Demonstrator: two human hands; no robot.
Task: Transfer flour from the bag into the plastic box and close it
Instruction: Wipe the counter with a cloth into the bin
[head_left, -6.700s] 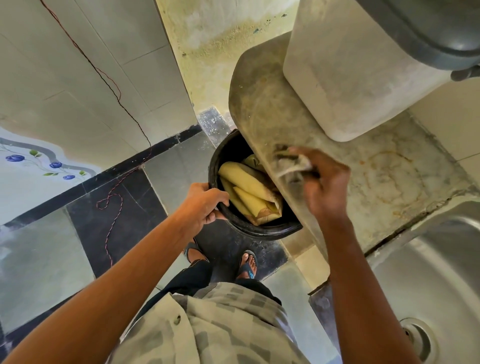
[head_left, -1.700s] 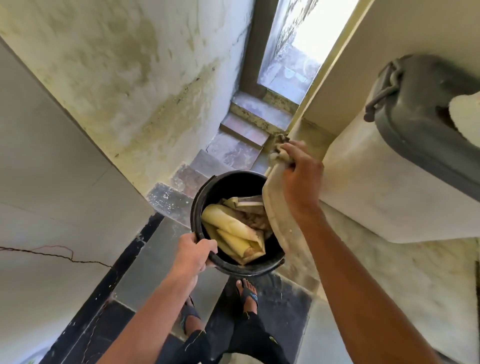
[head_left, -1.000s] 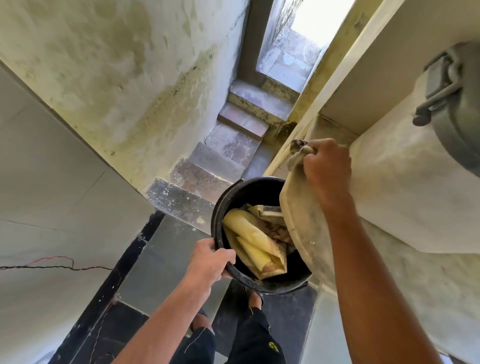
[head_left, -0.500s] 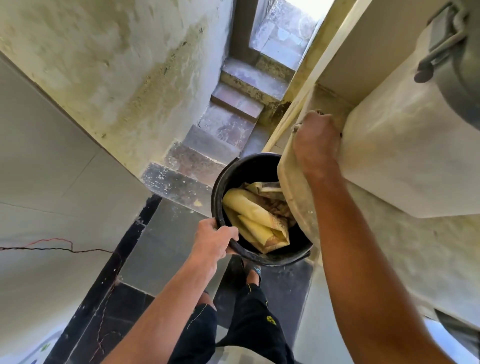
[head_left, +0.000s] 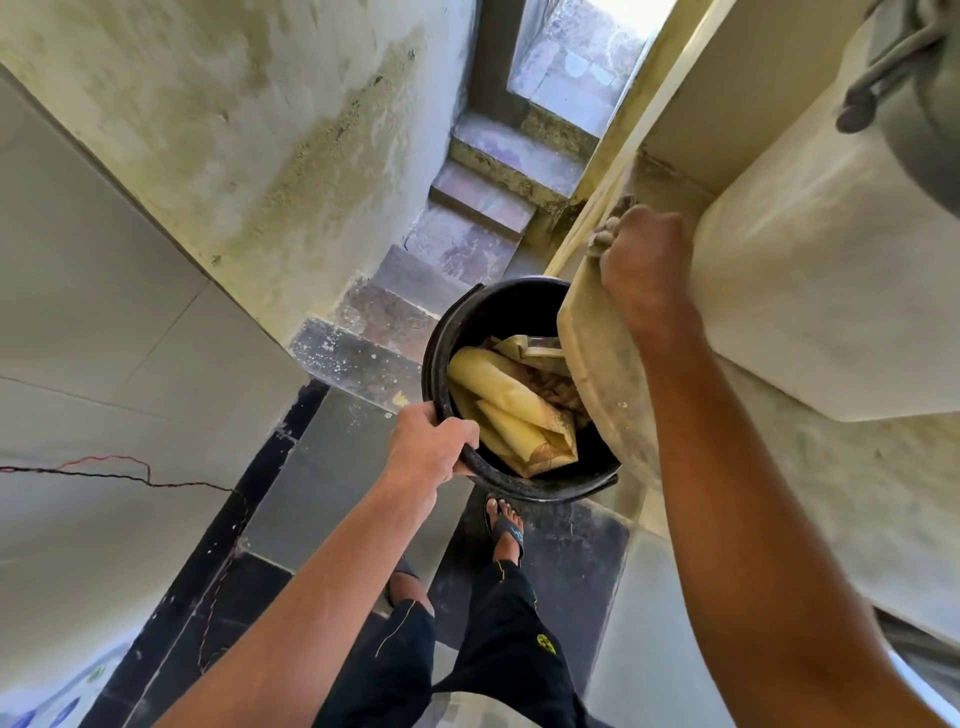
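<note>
Your left hand (head_left: 428, 447) grips the round black plastic bucket (head_left: 524, 483) by its rim. Your right hand (head_left: 644, 260) clutches a grey rag (head_left: 602, 236) on the dusty stone counter (head_left: 831, 467).

My round black plastic bucket (head_left: 441, 358) holds pale yellow crumpled wrappers (head_left: 511, 410); my trousers (head_left: 498, 639) are black, a yellow emblem near right.

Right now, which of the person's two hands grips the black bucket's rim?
The left hand holds the black bucket rim; the right hand clutches a rag.
</note>
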